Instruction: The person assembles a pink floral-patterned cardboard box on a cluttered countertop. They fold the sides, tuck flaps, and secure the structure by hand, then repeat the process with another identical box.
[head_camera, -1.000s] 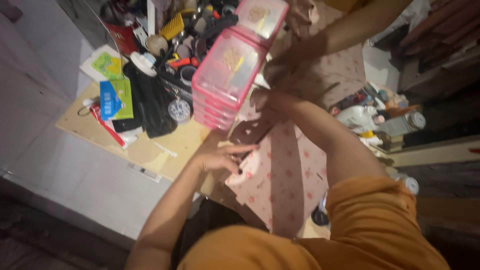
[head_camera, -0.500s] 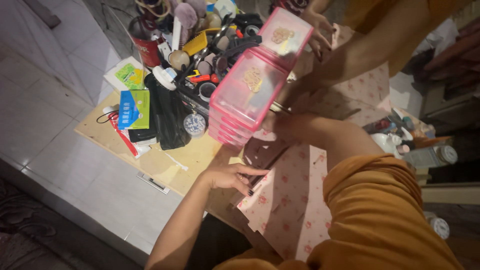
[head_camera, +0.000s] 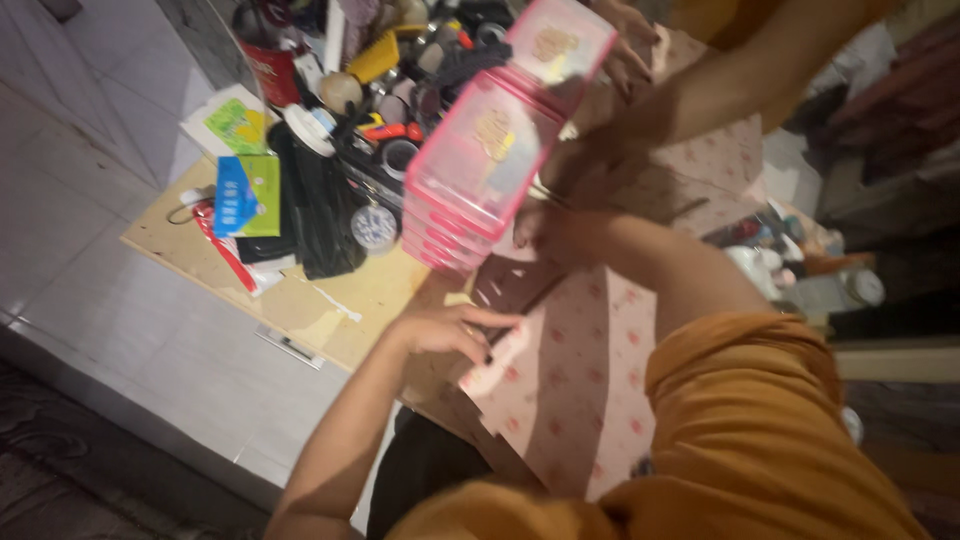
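Note:
A stack of pink flat boxes (head_camera: 480, 170) lies on pink dotted wrapping paper (head_camera: 580, 390) spread over a wooden board (head_camera: 330, 300). My left hand (head_camera: 450, 330) pinches the paper's near edge, just below the stack. My right hand (head_camera: 545, 225) is at the stack's near right corner with its fingers curled; motion blur hides whether it grips anything. Another person's hand (head_camera: 590, 165) presses the stack's right side. Their other hand (head_camera: 625, 50) holds the top pink box (head_camera: 560, 45) at the far end.
Left of the stack lie a black pouch (head_camera: 320, 210), a blue and green packet (head_camera: 245, 195), a round clear lid (head_camera: 375, 228) and a red can (head_camera: 270, 65) amid cluttered small tools. Bottles and jars (head_camera: 790, 270) stand at the right. White floor tiles (head_camera: 120, 330) surround the board.
The view has drifted so the board and stack sit lower and further right. My left hand stays on the paper's edge. The other person's hands have closed in on the stack.

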